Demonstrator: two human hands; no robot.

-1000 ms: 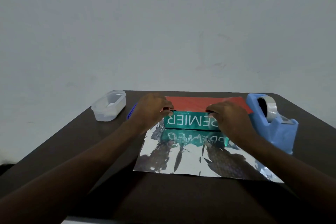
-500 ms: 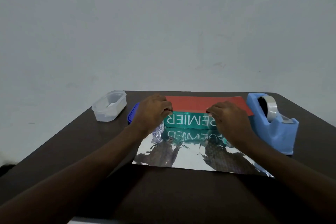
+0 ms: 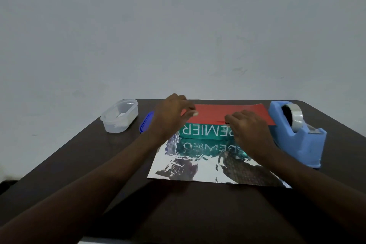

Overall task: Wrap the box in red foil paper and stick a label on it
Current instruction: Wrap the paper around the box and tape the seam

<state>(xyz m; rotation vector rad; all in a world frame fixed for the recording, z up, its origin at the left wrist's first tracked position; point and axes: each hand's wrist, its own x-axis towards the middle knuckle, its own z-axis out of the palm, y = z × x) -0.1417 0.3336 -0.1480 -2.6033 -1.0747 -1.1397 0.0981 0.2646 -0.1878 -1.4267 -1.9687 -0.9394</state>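
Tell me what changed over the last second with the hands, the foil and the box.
The left hand lifted off the near top edge of the green box and now hovers above its left end, fingers loosely curled. The right hand still holds the red foil paper down on the box top. The blue tape dispenser, clear plastic container and blue lid stayed put.

- I am counting two hands – the left hand (image 3: 170, 119) and the right hand (image 3: 248, 129).
- I am seeing one green box (image 3: 205, 130).
- One sheet of red foil paper (image 3: 227, 114) is showing.
- One blue tape dispenser (image 3: 299, 138).
- One clear plastic container (image 3: 119, 118) – plus one blue lid (image 3: 145, 123).
- One dark table (image 3: 198, 210).
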